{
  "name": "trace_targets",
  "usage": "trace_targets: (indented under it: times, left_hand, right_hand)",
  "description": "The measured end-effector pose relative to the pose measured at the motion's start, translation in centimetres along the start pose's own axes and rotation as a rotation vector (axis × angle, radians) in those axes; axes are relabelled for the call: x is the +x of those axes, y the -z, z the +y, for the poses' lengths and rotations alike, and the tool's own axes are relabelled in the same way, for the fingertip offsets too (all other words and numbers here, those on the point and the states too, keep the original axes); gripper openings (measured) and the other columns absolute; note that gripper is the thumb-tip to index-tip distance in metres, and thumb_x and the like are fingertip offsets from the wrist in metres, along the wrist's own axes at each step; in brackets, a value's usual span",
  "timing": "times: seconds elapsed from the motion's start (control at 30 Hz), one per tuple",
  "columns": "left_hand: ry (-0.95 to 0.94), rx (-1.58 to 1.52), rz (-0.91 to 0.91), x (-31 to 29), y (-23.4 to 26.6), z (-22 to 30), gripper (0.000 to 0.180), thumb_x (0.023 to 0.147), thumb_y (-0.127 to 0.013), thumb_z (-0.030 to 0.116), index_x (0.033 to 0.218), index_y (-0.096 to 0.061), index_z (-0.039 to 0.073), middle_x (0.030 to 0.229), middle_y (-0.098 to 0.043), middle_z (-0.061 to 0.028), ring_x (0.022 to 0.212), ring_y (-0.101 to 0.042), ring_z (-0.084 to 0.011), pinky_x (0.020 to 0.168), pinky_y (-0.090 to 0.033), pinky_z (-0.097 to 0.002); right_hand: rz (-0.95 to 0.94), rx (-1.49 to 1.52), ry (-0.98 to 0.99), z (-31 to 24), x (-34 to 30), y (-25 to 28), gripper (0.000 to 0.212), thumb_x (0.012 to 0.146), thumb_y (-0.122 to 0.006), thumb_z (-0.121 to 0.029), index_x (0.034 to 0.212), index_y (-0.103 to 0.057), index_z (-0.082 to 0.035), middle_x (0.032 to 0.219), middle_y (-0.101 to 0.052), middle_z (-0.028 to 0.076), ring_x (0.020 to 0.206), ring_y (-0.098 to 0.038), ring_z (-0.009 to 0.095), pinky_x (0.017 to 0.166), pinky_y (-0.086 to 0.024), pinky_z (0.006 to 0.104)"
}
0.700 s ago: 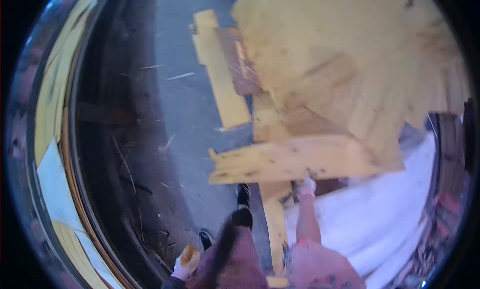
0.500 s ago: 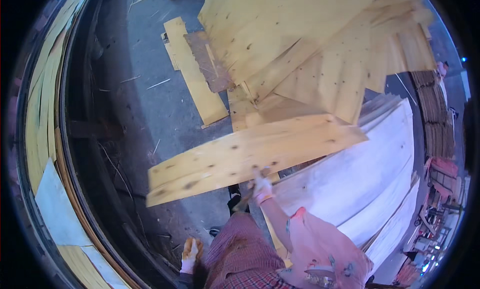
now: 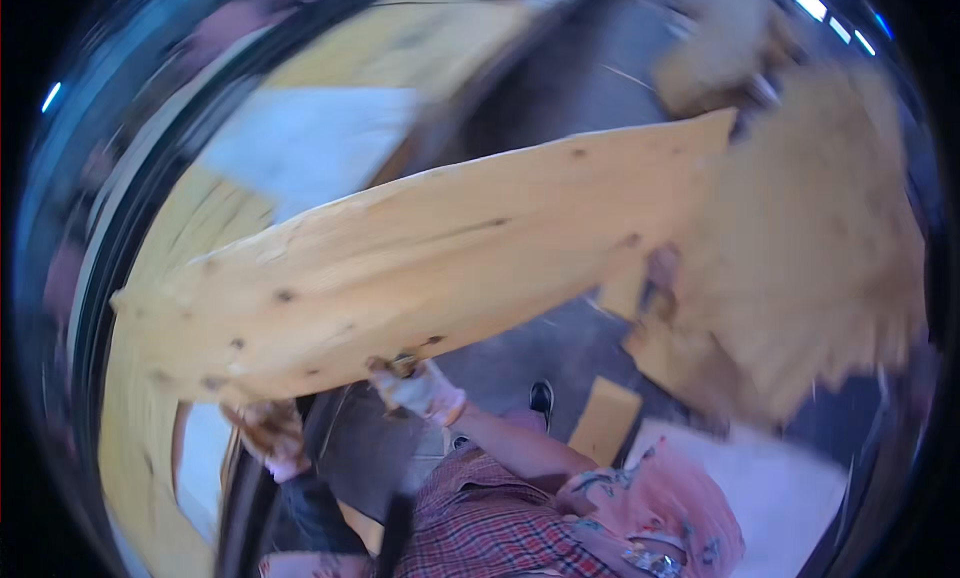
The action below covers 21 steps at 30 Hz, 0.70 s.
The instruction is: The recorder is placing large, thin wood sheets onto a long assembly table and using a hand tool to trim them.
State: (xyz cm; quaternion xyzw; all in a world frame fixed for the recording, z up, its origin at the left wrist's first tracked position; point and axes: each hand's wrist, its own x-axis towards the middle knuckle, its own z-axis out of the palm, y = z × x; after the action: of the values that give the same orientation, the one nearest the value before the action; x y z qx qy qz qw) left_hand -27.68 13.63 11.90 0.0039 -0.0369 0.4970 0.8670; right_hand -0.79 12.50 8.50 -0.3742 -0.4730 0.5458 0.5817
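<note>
Found a long, thin wood sheet [image 3: 400,248] slanting across the middle of the frame, from the left side up toward the upper right. Noted pale tan wood, scattered dark knots and a gently bowed upper edge.

Found the right hand [image 3: 420,386], in a soiled whitish glove, clamped on the lower edge of the wood sheet, a little below the middle of the frame. Found the left hand [image 3: 265,433], in a glove with an orange-brown face, against the same edge farther to the left. Could not tell a closed grip from mere support there, owing to fingertips partly hidden and blurred. Recorded both hands as apart from each other.

Noted yellowish sheets [image 3: 140,458] below and behind the left end, with a bluish-white sheet [image 3: 310,128] above it at upper left. Saw a dark curved rail [image 3: 100,298] along the left side of the frame.

Observed a broad heap of tan sheets [image 3: 820,248] at right, heavily blurred, just beside the right end of the wood sheet. Saw a white sheet [image 3: 750,488] at lower right and a small tan piece [image 3: 605,418] near a black shoe [image 3: 541,400] on the grey floor [image 3: 555,353]. Noted a plaid garment [image 3: 490,513] at the lower edge, a pink flowered sleeve [image 3: 690,488] to its right and a dark sleeve [image 3: 322,508] to its left.
</note>
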Motion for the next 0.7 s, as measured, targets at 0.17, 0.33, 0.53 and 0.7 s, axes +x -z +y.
trace_targets:
  times: [0.17, 0.33, 0.53, 0.7]
  left_hand:
    - [-0.994, 0.547, 0.443, -7.7, 1.0, 2.4, 0.036, 0.079, -0.057, 0.037, 0.107, -0.056, 0.015, 0.088, -0.060, 0.0009, 0.061, -0.052, -0.0131, 0.051, -0.042, -0.0257]
    - [-1.292, 0.335, 0.478, -8.5, 4.2, 3.9, 0.029, 0.080, -0.060, 0.025, 0.104, -0.055, 0.009, 0.103, -0.059, -0.0043, 0.098, -0.056, -0.0184, 0.080, -0.047, -0.0315]
    - [-1.243, 0.207, 0.640, -12.9, 5.4, 10.6, 0.027, 0.081, -0.059, 0.016, 0.104, -0.053, 0.003, 0.101, -0.060, -0.0069, 0.093, -0.058, -0.0212, 0.080, -0.050, -0.0379]
    - [-1.308, 0.329, 0.662, -14.0, 9.8, 13.0, 0.024, 0.082, -0.056, 0.012, 0.103, -0.054, 0.002, 0.099, -0.060, -0.0098, 0.091, -0.060, -0.0206, 0.077, -0.051, -0.0354]
  right_hand:
    - [-0.535, 1.393, -0.649, 2.1, 3.7, -4.0, 0.051, 0.083, -0.046, -0.004, 0.131, -0.028, -0.009, 0.095, -0.055, 0.008, 0.060, -0.047, 0.013, 0.047, -0.042, 0.0209]
    - [0.153, 0.690, -0.492, 2.4, 15.7, -4.4, 0.047, 0.085, -0.047, -0.047, 0.119, -0.046, -0.015, 0.108, -0.057, -0.003, 0.087, -0.056, 0.009, 0.035, -0.028, 0.0131]
    - [0.093, 0.492, -0.902, 9.0, 22.4, -9.5, 0.033, 0.085, -0.050, -0.042, 0.062, -0.050, -0.019, 0.055, -0.050, -0.002, 0.029, -0.025, 0.007, 0.028, -0.019, 0.0219]
    - [0.126, 0.250, -0.585, 13.1, 22.6, -10.7, 0.022, 0.083, -0.057, -0.032, 0.090, -0.054, -0.011, 0.085, -0.060, 0.004, 0.053, -0.046, 0.006, 0.033, -0.028, 0.0163]
